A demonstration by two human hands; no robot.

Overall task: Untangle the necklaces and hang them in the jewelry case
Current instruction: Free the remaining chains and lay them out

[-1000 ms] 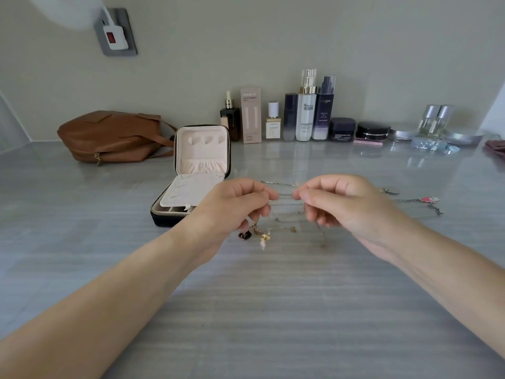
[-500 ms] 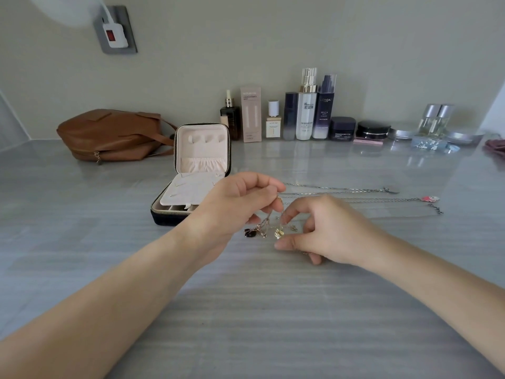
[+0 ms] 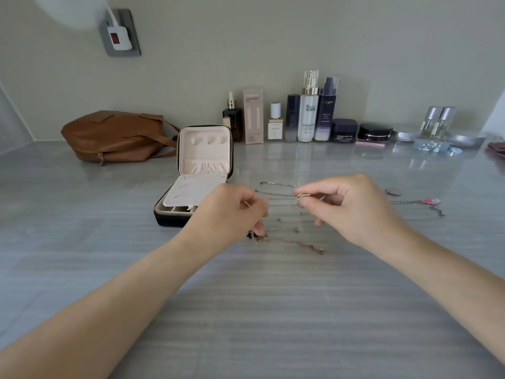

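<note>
Several thin necklace chains [image 3: 276, 194] lie spread across the grey table [image 3: 246, 310], running left to right between my hands. My right hand [image 3: 352, 212] pinches a small gold pendant [image 3: 302, 196] between thumb and forefinger, lifted a little above the table. My left hand [image 3: 232, 214] has curled fingers and pinches a fine chain near a gold and dark tangle [image 3: 258, 237] on the table. Another gold chain [image 3: 308, 246] trails to the right in front of the hands. The jewelry case [image 3: 202, 173] stands open behind my left hand, its cream lid upright with hooks and an elastic pocket.
A brown leather bag [image 3: 114, 136] lies at the back left. Cosmetic bottles and jars [image 3: 308, 113] line the wall. More chains with a red charm [image 3: 431, 201] lie at the right. A wall socket with a plug [image 3: 119, 34] is at upper left.
My right hand has risen from the table and moved right, now holding the gold pendant up. My left hand stayed by the case, its fingers lower over the tangle.
</note>
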